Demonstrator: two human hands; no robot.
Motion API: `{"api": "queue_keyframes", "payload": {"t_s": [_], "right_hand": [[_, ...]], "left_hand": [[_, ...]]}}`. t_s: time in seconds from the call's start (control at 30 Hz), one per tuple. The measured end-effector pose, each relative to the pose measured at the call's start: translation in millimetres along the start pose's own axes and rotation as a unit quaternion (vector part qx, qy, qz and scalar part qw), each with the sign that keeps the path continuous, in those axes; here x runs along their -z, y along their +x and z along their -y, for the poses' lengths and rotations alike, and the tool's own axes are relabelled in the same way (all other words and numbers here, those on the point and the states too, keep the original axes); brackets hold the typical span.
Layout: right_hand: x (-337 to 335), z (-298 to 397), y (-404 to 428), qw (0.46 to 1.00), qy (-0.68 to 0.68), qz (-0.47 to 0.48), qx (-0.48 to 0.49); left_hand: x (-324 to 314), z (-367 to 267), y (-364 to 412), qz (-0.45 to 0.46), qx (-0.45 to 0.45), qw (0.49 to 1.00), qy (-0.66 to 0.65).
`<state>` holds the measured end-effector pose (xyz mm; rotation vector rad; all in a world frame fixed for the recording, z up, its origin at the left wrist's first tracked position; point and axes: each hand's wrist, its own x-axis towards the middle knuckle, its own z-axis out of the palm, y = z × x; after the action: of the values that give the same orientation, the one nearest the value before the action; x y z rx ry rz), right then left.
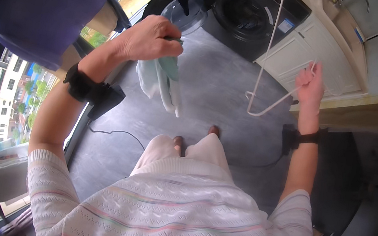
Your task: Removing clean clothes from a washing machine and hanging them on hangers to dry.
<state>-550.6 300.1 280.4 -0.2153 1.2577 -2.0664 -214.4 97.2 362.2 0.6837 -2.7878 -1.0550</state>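
My left hand [156,39] is raised at the upper left, its fingers closed on a pale green cloth item [162,78] that hangs down in folds over the floor. At the right, my right hand [310,82] grips a thin white clothes hanger [265,56]. One long bar of the hanger runs up past the top edge of the view, and its bent, notched corner lies between my hands. Black straps with boxy devices sit on both my wrists. The cloth and the hanger are apart.
Dark clothing [53,1] hangs at the upper left by the windows. Ahead stand a black washing machine [243,13], a round clear-lidded object [185,12] and a white cabinet [307,51] with a counter. Cables trail from the wrist devices over the grey floor [208,81].
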Motion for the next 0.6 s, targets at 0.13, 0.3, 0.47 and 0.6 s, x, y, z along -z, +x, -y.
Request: {"api": "queue_keyframes", "payload": {"t_s": [0.13, 0.3, 0.47, 0.6], "right_hand": [[-24.8, 16.6, -26.9, 0.963, 0.159, 0.216, -0.033], [-38.8, 47.3, -60.0, 0.849, 0.282, 0.443, -0.048], [-28.8, 79.7, -91.2, 0.817, 0.299, 0.491, -0.045], [-7.4, 86.8, -101.7, 0.811, 0.352, 0.467, -0.018]], "left_hand": [[-6.9, -32.1, -20.6, 0.002, -0.004, 1.0, 0.019], [-21.8, -76.7, -40.1, 0.032, -0.015, 0.999, 0.012], [-42.4, -128.9, -58.4, 0.069, -0.005, 0.997, -0.044], [-60.6, -167.9, -57.3, 0.116, 0.005, 0.99, -0.079]]}}
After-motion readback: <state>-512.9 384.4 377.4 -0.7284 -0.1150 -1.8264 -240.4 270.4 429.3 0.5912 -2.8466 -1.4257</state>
